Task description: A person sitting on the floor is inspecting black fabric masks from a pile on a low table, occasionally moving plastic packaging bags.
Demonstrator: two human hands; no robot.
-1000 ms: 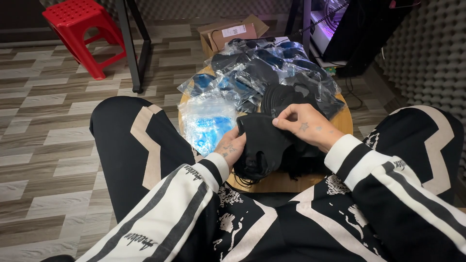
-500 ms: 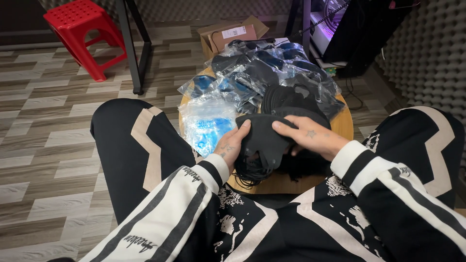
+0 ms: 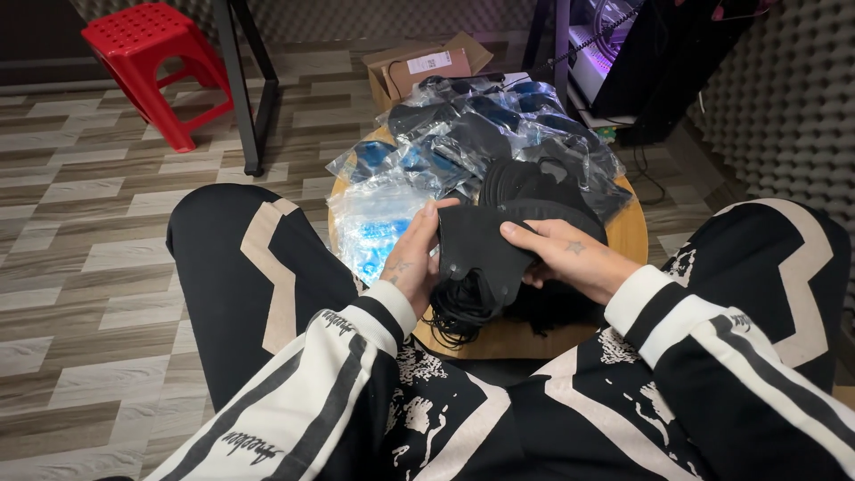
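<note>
Both hands pinch a stack of black face masks (image 3: 476, 254) over the round wooden table's (image 3: 634, 233) near edge: left hand (image 3: 411, 258) grips its left side, right hand (image 3: 565, 258) its right. Clear packets (image 3: 378, 218) crowd the far side; a cardboard box (image 3: 426, 69) and red stool (image 3: 156, 62) stand beyond.

Evenly lit, moderately bright, soft indoor light from above; no hard shadows. Faint shade under the tabletop (image 3: 623, 233) rim and between the knees. Specular glare on clear plastic bags (image 3: 378, 218), strongest on the blue-tinted ones. Purple-white glow at top right from a lit case (image 3: 601, 36). Black masks (image 3: 485, 249) underexposed, folds barely legible. Sharp at centre; slight softness on the near sleeves. Mild wide-angle bowing of floor (image 3: 80, 267) planks toward the left edge. No motion blur on either hand.
</note>
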